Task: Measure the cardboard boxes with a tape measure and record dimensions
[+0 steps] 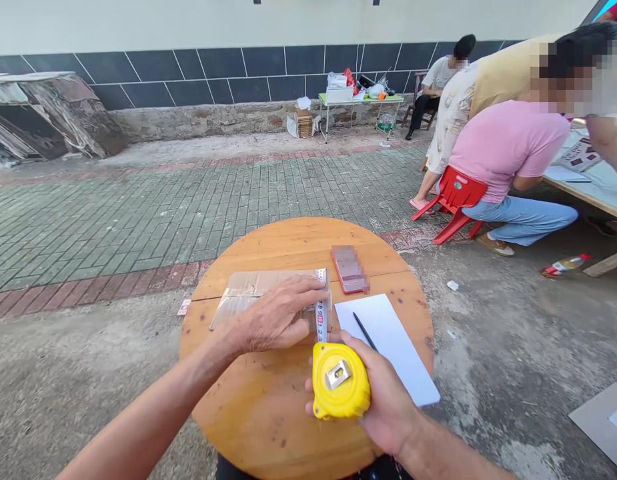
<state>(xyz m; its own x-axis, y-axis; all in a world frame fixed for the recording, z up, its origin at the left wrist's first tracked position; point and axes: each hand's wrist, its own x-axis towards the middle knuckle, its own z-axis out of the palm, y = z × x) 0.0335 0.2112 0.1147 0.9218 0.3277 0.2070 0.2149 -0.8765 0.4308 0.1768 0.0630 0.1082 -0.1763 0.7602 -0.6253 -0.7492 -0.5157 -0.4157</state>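
Note:
My right hand (383, 393) grips a yellow tape measure (340, 381) near the front of a round wooden table (268, 413). Its white tape blade (321, 310) runs away from me along the right edge of a flat piece of cardboard (248, 288). My left hand (275, 315) lies flat on the cardboard, fingers stretched out and pressing beside the tape. To the right of the tape lies a white sheet of paper (393, 347) with a black pen (364, 330) on it. A red phone (349, 268) rests beyond the paper.
Several people sit at a long table (593, 187) at the right, one on a red plastic chair (455, 200). A small green table (361, 100) with clutter stands by the tiled wall. A bottle (565, 265) lies on the ground. Paved ground surrounds the round table.

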